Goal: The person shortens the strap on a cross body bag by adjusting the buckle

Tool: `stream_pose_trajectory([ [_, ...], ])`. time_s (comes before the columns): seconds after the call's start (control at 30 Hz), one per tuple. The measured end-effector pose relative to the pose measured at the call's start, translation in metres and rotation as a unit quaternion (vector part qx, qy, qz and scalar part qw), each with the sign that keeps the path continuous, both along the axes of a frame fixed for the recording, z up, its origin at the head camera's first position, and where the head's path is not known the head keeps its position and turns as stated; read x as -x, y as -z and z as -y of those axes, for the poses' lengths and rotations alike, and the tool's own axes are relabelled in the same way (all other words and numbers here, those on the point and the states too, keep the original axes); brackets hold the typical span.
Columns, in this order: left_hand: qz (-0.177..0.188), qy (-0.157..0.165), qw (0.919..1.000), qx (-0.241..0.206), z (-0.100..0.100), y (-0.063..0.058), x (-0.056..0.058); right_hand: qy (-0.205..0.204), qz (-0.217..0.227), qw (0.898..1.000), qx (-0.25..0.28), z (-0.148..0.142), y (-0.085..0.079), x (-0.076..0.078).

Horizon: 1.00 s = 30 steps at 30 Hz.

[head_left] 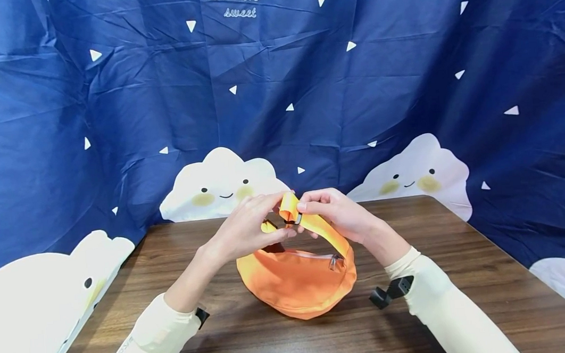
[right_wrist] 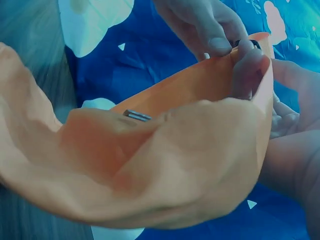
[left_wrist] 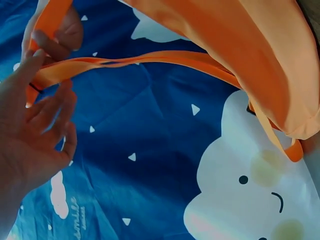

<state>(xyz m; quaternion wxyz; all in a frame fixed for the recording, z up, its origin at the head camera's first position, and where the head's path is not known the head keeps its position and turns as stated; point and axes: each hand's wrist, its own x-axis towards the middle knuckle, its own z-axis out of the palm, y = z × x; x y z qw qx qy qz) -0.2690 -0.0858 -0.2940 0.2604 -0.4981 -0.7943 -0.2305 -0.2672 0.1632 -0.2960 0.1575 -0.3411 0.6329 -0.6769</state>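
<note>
An orange waist bag (head_left: 298,285) stands on the table below both hands, its zip pull (head_left: 334,263) at the upper right. The bag's orange strap (head_left: 331,235) rises to a loop at a dark slide buckle (head_left: 298,218). My left hand (head_left: 244,226) pinches the strap beside the buckle between thumb and fingers; the left wrist view shows this hand (left_wrist: 30,130) with its other fingers spread below the strap. From the other side, my right hand (head_left: 344,213) pinches the strap at the buckle. In the right wrist view the bag (right_wrist: 165,170) hides part of the strap.
The brown wooden table (head_left: 214,329) extends around the bag on both sides. Behind it hangs a blue cloth (head_left: 278,91) with white clouds and triangles. A black wrist device (head_left: 398,287) sits on the right sleeve.
</note>
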Motion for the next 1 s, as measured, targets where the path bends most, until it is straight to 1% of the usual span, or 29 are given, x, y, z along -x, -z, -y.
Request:
stream_pose_trajectory([
  [0.07,-0.005,0.016,0.9998,-0.008,0.0,0.0,0.001,-0.012,0.006,1.0,0.014,-0.001,-0.001,-0.001],
  [0.2,-0.015,0.031,0.9993,-0.015,0.0,0.001,0.001,-0.035,0.02,0.999,0.035,-0.001,-0.002,-0.001],
  [0.33,-0.012,0.031,0.9993,-0.018,0.002,0.001,0.0,-0.044,0.021,0.998,0.04,-0.001,-0.003,-0.002],
  [0.53,-0.006,0.034,0.9992,-0.022,0.003,0.001,0.002,-0.044,0.015,0.998,0.048,-0.002,-0.005,-0.002],
  [0.7,-0.003,0.026,0.9996,-0.013,0.003,0.001,0.006,-0.041,0.009,0.997,0.07,-0.003,-0.005,-0.001],
  [0.87,0.018,0.004,0.9998,0.009,0.004,0.004,0.012,-0.032,0.002,0.995,0.093,-0.007,-0.007,-0.001],
  [1.0,0.028,0.0,0.9994,0.02,0.005,0.006,0.016,-0.027,-0.001,0.993,0.112,-0.009,-0.007,-0.002],
])
